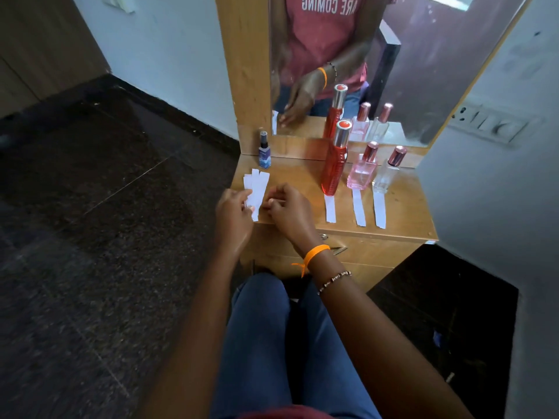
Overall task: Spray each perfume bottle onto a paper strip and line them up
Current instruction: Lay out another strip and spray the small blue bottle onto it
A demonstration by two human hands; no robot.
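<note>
A small stack of white paper strips (257,186) lies at the left front of the wooden dresser top (402,213). My left hand (233,213) pinches the stack's left edge. My right hand (290,210) touches its right side with curled fingers. A small dark blue spray bottle (264,151) stands behind the stack. To the right stand a tall red bottle (335,164), a pink bottle (363,170) and a clear bottle (388,172), each with one white strip (330,208) (359,211) (379,213) lying in front of it.
A mirror (408,71) in a wooden frame rises behind the bottles and reflects them and my hands. A drawer front (363,255) sits below the top. A wall switch plate (490,124) is at the right. Dark tiled floor (106,207) spreads to the left.
</note>
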